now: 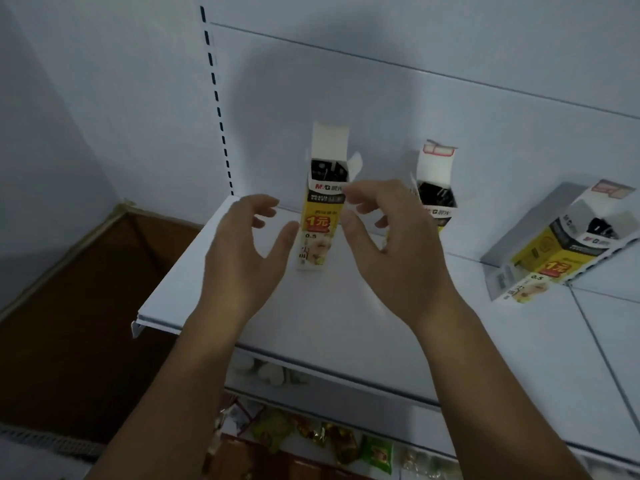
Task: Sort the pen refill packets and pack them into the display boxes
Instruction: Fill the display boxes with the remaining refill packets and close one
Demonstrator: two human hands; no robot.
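In the head view, the left hand (242, 244) and right hand (391, 237) flank the upright display box (320, 220) on the shelf (311, 306). Their fingers are spread and loosely curved and grip nothing, likely ready to steady the box. Its flap stands open over the dark refill packets (329, 169), probably for filling. A second box (434, 195) stands just behind the right hand, and a third box (554, 247) lies tilted further right.

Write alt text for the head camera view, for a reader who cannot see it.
An open left hand and open right hand flank an upright yellow display box, top flap raised, on a white shelf. A second open box stands behind the right hand; a third box lies tilted at far right.
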